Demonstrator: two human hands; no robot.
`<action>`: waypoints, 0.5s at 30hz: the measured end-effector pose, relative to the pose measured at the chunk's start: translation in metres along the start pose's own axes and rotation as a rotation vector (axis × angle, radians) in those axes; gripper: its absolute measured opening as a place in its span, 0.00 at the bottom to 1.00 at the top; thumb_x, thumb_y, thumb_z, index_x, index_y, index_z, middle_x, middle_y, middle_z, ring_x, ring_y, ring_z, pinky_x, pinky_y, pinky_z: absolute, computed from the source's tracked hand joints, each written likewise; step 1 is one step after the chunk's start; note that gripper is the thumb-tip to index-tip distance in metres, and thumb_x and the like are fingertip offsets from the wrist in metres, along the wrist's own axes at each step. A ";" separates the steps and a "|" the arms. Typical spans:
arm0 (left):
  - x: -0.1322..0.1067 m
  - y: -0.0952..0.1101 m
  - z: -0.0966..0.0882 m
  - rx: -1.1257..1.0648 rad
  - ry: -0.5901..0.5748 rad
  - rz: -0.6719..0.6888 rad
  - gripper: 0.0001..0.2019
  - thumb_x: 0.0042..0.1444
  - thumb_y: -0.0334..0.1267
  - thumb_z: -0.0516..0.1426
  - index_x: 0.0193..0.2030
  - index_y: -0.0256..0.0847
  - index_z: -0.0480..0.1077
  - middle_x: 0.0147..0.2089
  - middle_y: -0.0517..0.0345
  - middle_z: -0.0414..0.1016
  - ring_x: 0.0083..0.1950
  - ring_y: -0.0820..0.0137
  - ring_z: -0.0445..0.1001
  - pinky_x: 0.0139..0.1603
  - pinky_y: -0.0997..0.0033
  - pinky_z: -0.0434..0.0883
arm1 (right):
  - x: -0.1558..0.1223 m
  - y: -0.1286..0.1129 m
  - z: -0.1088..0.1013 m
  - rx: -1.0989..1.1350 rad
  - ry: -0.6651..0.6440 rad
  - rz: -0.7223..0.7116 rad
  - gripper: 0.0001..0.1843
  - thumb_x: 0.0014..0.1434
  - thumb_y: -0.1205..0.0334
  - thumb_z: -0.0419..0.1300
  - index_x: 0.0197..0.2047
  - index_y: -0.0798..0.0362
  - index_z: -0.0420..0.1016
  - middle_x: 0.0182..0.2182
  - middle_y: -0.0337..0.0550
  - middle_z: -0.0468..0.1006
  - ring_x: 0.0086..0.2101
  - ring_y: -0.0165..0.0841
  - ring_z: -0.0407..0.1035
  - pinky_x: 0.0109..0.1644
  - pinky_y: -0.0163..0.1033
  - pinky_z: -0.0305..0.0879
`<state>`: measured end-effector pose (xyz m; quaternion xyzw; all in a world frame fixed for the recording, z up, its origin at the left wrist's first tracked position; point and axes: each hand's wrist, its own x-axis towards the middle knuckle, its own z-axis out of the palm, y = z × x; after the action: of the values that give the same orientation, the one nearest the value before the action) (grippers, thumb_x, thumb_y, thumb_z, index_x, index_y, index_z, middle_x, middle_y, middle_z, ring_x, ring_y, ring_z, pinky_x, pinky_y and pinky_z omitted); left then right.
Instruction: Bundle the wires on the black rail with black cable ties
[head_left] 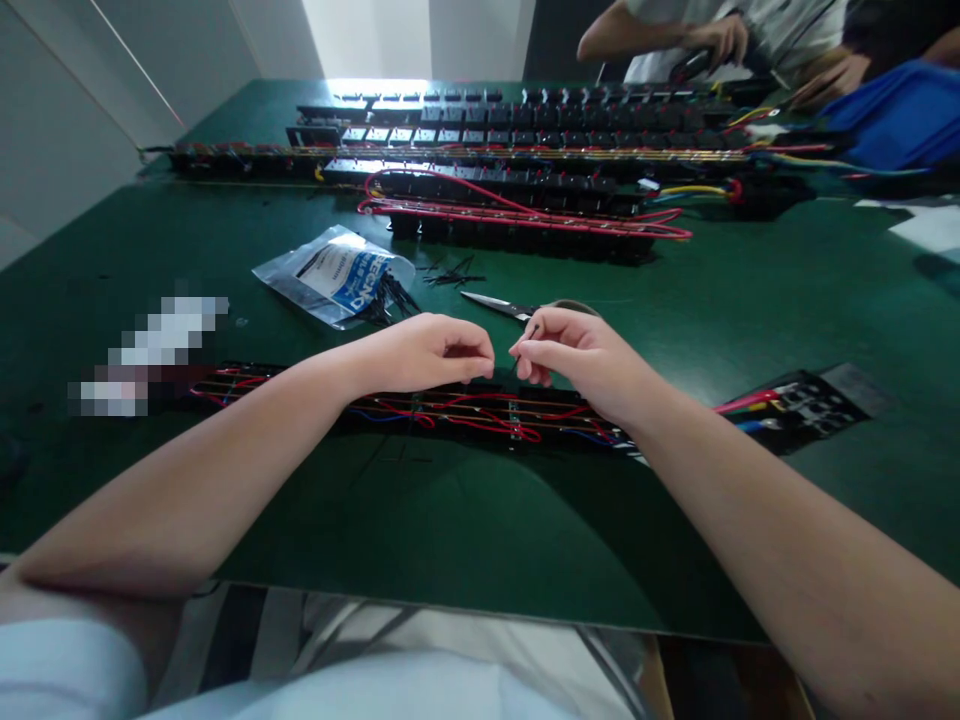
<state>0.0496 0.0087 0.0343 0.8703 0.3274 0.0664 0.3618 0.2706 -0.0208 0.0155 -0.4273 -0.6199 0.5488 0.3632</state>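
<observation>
My right hand pinches a thin black cable tie between thumb and fingers. Just left of it, my left hand is closed with thumb against fingertips; whatever it may hold is hidden. Both hands hover over a long black wired strip, with red and blue wires running along it, that lies across the table in front of me. Scissors lie behind my right hand, their handles partly covered by it. Beyond my left hand rests a clear plastic bag with black cable ties spilling out.
Loose cable ties lie beside the bag on the green table. Several long black wired assemblies fill the far side. At the back right, a co-worker's hand is near a blue bag or cloth.
</observation>
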 end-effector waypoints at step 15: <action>0.000 -0.002 -0.047 0.283 -0.179 -0.053 0.15 0.63 0.49 0.53 0.48 0.46 0.75 0.43 0.62 0.79 0.40 0.71 0.74 0.38 0.74 0.63 | -0.002 -0.006 -0.022 0.064 -0.053 0.084 0.09 0.55 0.61 0.68 0.30 0.54 0.74 0.22 0.37 0.78 0.23 0.25 0.68 0.26 0.29 0.64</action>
<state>0.0319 0.0376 0.0670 0.9061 0.3227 -0.0677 0.2650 0.2910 -0.0146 0.0249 -0.4265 -0.5930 0.5941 0.3371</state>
